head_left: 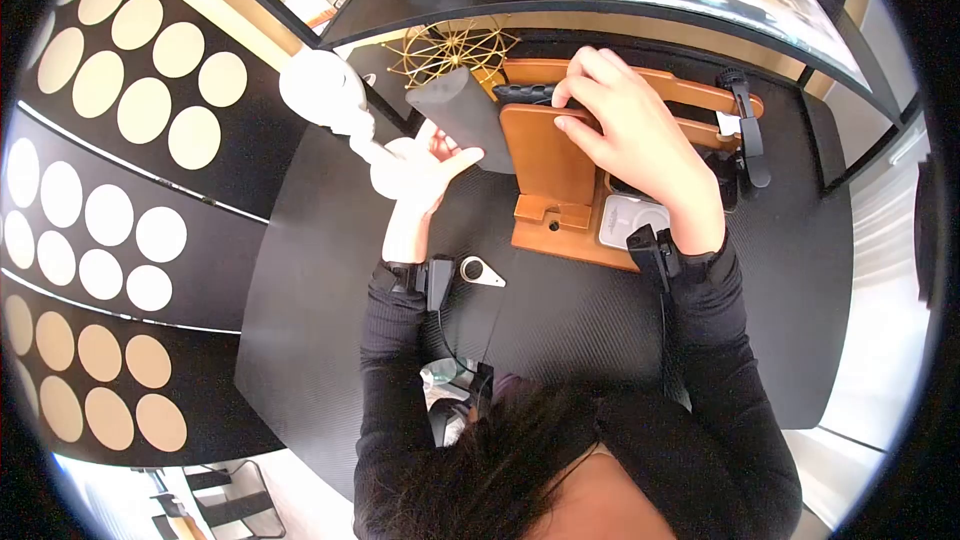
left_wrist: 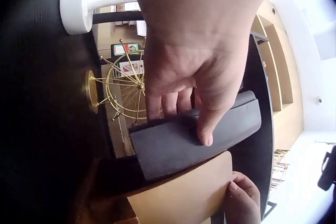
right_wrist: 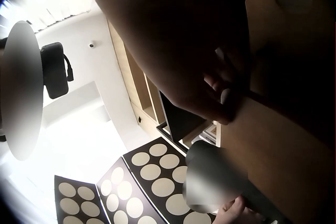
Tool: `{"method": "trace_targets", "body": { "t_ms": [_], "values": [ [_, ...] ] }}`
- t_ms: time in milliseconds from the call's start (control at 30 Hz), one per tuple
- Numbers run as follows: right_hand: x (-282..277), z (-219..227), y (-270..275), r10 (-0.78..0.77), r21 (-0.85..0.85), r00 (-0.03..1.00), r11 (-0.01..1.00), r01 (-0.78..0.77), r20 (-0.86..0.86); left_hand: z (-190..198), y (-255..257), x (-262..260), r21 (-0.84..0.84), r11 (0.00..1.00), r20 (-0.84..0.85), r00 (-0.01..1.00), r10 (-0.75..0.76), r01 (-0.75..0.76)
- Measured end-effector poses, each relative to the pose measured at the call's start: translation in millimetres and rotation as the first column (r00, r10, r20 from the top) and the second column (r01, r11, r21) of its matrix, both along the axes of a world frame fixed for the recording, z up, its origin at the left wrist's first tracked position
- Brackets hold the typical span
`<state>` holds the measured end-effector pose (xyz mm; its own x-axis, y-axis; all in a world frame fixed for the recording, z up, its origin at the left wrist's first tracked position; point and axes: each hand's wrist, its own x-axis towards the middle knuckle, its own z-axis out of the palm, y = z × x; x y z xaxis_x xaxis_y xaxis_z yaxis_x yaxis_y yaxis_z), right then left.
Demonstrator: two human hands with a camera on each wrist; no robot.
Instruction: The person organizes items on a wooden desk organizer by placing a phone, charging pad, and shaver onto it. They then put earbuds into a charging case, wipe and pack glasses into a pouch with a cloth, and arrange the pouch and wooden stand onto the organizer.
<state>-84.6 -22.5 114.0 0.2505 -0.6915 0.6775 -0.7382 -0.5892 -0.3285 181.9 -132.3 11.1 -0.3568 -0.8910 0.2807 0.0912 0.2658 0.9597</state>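
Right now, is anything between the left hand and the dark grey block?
Nothing visible. The left hand already grips the dark grey block, thumb on its near face, fingers curled over its far edge. The gold wire ornament sits behind it, not between.

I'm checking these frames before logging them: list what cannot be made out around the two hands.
- Head view: whatever the right hand pinches at the top of the wooden stand is covered by its fingers.
- Right wrist view: the hand itself fills the frame, dark and blurred, hiding its grip.
- Left wrist view: the left hand hides part of the dark grey block; the stand is cut off at the bottom edge.
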Motion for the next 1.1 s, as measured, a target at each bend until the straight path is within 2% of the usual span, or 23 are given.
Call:
{"method": "trace_targets", "body": {
  "t_ms": [67, 133, 167, 233, 267, 300, 367, 433, 500, 533, 567, 633, 667, 733, 767, 833, 867, 933, 967, 1033, 1100],
  "values": [
    [0, -1, 0, 0.035, 0.056, 0.999, 0.998, -0.037, 0.038, 1, 0, -1, 0.033, 0.999, -0.025, 1.000, -0.008, 0.009],
    [3, -2, 2, 0.073, 0.112, 0.994, 0.990, -0.082, 0.077, 11, 6, -1, 0.044, 0.999, 0.199, 0.980, -0.005, -0.004],
    [4, -1, 3, 0.081, 0.131, 0.993, 0.987, -0.091, 0.085, 12, 9, -5, 0.047, 0.999, 0.198, 0.980, -0.002, -0.007],
    [5, 1, 6, 0.092, 0.150, 0.991, 0.983, -0.105, 0.092, 10, 13, -15, 0.125, 0.968, -0.069, 0.975, -0.209, 0.217],
    [4, 2, 8, 0.092, 0.206, 0.994, 0.973, -0.102, 0.058, 7, 10, -14, 0.099, 0.970, 0.041, 0.973, -0.225, 0.220],
    [3, 2, 9, 0.091, 0.261, 0.996, 0.961, -0.094, 0.024, 6, 12, -16, 0.098, 0.971, 0.040, 0.974, -0.225, 0.220],
    [2, -1, 9, 0.105, 0.231, 0.994, 0.967, -0.110, 0.032, 7, 20, -26, 0.149, 0.927, -0.142, 0.936, -0.324, 0.343],
    [2, -2, 10, 0.120, 0.201, 0.992, 0.972, -0.126, 0.040, 1, 21, -30, 0.119, 0.935, -0.091, 0.941, -0.326, 0.336],
    [1, -1, 11, 0.132, 0.197, 0.991, 0.972, -0.129, -0.006, -16, 15, -30, 0.106, 0.921, 0.067, 0.921, -0.383, 0.375],
    [1, 0, 12, 0.133, 0.200, 0.991, 0.971, -0.129, -0.006, -11, 22, -37, 0.136, 0.913, -0.030, 0.923, -0.384, 0.384],
    [1, 0, 12, 0.126, 0.181, 0.992, 0.976, -0.122, -0.012, -10, 23, -39, 0.140, 0.913, -0.031, 0.923, -0.383, 0.383],
    [2, 1, 14, 0.122, 0.169, 0.992, 0.979, -0.118, -0.016, -11, 22, -40, 0.036, 0.943, 0.068, 0.940, -0.334, 0.332],
    [3, 2, 13, 0.126, 0.185, 0.992, 0.975, -0.123, -0.003, -12, 24, -41, 0.041, 0.944, 0.065, 0.941, -0.331, 0.329],
    [4, 5, 15, 0.141, 0.247, 0.990, 0.959, -0.141, 0.020, -17, 27, -43, 0.050, 0.954, -0.054, 0.954, -0.294, 0.297],
    [6, 4, 14, 0.146, 0.257, 0.989, 0.955, -0.146, 0.018, -22, 27, -44, 0.059, 0.955, -0.060, 0.956, -0.288, 0.291],
    [9, 2, 12, 0.145, 0.173, 0.989, 0.975, -0.139, -0.019, -26, 27, -47, 0.074, 0.936, -0.125, 0.934, -0.333, 0.344],
    [9, 3, 13, 0.141, 0.225, 0.990, 0.965, -0.133, -0.023, -23, 29, -45, 0.079, 0.938, -0.133, 0.936, -0.327, 0.339],
    [8, -3, 9, 0.144, 0.195, 0.989, 0.972, -0.133, -0.045, -3, 31, -36, 0.107, 0.950, 0.106, 0.946, -0.305, 0.294],
    [7, -4, 8, 0.140, 0.156, 0.988, 0.979, -0.129, -0.063, 12, 37, -32, 0.066, 0.964, 0.128, 0.956, -0.266, 0.259],
    [7, -4, 9, 0.138, 0.156, 0.989, 0.980, -0.127, -0.061, 41, 40, -14, 0.062, 0.955, 0.251, 0.921, -0.297, 0.291],
    [8, -3, 8, 0.133, 0.152, 0.990, 0.981, -0.124, -0.054, 46, 40, 17, -0.042, 0.921, 0.570, 0.766, -0.296, 0.387]
  ]
}}
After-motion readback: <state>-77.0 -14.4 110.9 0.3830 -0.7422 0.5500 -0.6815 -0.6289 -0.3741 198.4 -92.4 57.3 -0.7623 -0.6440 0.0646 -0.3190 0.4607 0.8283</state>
